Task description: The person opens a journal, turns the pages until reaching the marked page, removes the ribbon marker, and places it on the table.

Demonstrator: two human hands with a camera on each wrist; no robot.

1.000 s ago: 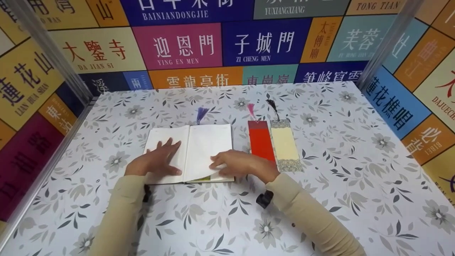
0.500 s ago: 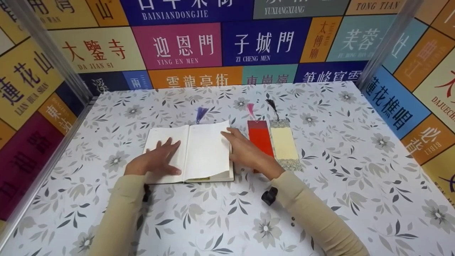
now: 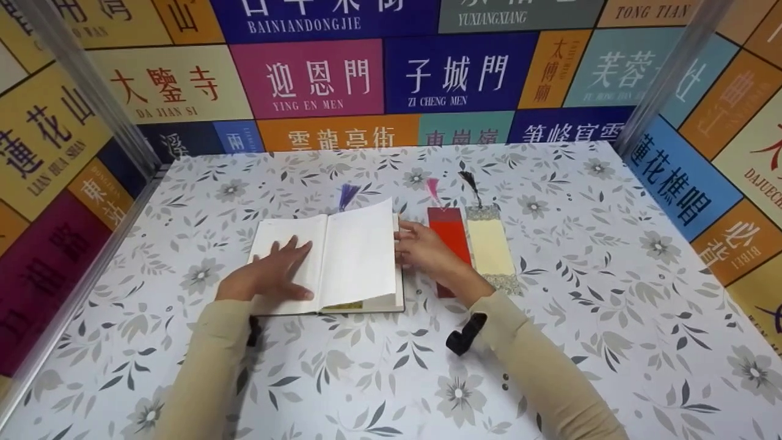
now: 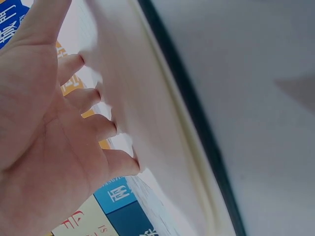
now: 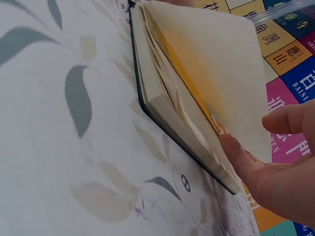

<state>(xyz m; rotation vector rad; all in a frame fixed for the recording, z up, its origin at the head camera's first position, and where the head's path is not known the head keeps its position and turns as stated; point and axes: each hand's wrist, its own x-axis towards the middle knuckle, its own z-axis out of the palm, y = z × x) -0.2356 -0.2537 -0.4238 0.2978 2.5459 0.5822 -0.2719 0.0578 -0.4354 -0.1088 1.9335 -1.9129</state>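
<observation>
An open book lies on the table, its right-hand page lifted and bowed upward. My left hand rests on the left page, fingers spread; the left wrist view shows the fingertips pressing the paper. At the book's right edge is my right hand, with extended fingers. In the right wrist view, its fingertips meet the edge of a yellow-orange strip under the raised page, and another digit overlaps that page's edge. A purple tassel sticks out past the book's top.
Right of the book lie a red bookmark with a pink tassel and a cream bookmark with a black tassel. My right forearm overlaps the red one. Walls with coloured sign panels stand behind and at the sides of the flowered table.
My right hand moves from the lower right of the page up to its right edge, then slightly outward. The right page rises higher. My left hand stays in place.
</observation>
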